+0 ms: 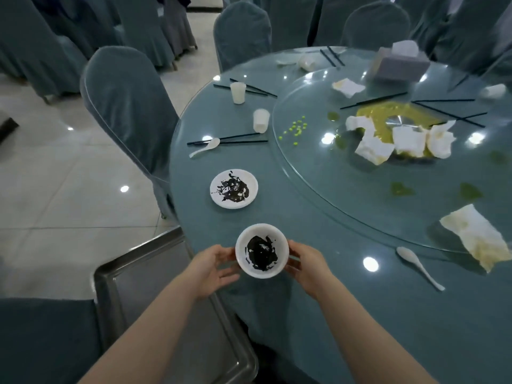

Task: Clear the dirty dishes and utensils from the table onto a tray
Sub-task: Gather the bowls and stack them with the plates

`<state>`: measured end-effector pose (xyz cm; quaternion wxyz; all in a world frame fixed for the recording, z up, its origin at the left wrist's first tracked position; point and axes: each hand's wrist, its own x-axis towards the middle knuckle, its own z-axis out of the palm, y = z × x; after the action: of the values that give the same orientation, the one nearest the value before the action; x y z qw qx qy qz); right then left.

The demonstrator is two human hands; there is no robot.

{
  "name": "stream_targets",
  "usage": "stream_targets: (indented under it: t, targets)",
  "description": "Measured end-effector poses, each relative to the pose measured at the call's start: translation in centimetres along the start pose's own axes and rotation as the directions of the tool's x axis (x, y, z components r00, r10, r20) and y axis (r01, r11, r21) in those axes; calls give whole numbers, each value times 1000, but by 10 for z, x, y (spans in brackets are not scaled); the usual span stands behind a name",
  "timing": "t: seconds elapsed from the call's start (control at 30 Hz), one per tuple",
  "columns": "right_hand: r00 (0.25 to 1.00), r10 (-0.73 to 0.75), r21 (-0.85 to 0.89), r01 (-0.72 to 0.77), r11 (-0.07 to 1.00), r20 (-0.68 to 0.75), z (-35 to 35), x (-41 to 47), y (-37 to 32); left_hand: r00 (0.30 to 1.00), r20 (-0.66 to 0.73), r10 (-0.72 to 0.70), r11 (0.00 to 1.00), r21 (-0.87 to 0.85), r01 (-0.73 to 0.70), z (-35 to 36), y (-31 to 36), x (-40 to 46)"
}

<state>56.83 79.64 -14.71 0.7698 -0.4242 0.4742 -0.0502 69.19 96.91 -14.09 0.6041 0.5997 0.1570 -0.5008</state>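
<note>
a round table (pixel 318 314) with a glass turntable (pixel 318 173) on it. a metal tray (pixel 108 275) sits beside its near edge. the left hand (pixel 212 268) and right hand (pixel 310 268) hold a white bowl (pixel 261 250), smeared black inside, from either side at that edge. a dirty plate (pixel 234 189) lies just beyond.

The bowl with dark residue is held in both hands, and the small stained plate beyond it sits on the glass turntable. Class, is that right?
Not quite. The head view shows the plate on the tablecloth, outside the glass turntable. Both the left hand and right hand hold the bowl.
</note>
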Motion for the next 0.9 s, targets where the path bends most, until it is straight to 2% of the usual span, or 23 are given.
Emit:
stream_targets:
  t: [0.23, 0.33, 0.4, 0.47, 0.57, 0.63, 0.77, 0.9]
  targets:
    - [999, -29, 129, 25, 991, 32, 14, 31, -12, 998, -26, 52, 995, -81, -54, 4, 23, 24]
    - [999, -25, 127, 22, 992, 25, 11, 31, -7, 998, -2, 67, 991, -120, -67, -1, 21, 25]
    - [999, -33, 107, 36, 994, -23, 3, 23, 0, 997, 0, 77, 994, -76, -77, -7, 14, 20]
    - [996, -49, 70, 54, 996, -68, -7, 11, 9, 994, -7, 113, 993, 40, -112, -15, 4, 10]
    - [990, -97, 35, 101, 994, -105, -19, -17, 24, 973, 87, 213, 935, 272, -229, -24, -11, -14]
    - [980, -149, 46, 156, 987, -135, -23, -43, 31, 951, 147, 273, 876, 370, -309, -30, -13, -33]
    - [945, -277, 104, 298, 949, -175, -18, -111, 39, 892, 263, 367, 798, 404, -448, -40, -8, -84]
    - [872, -420, 81, 451, 889, -250, -4, -197, 55, 802, 428, 417, 747, 340, -571, -43, -12, -141]
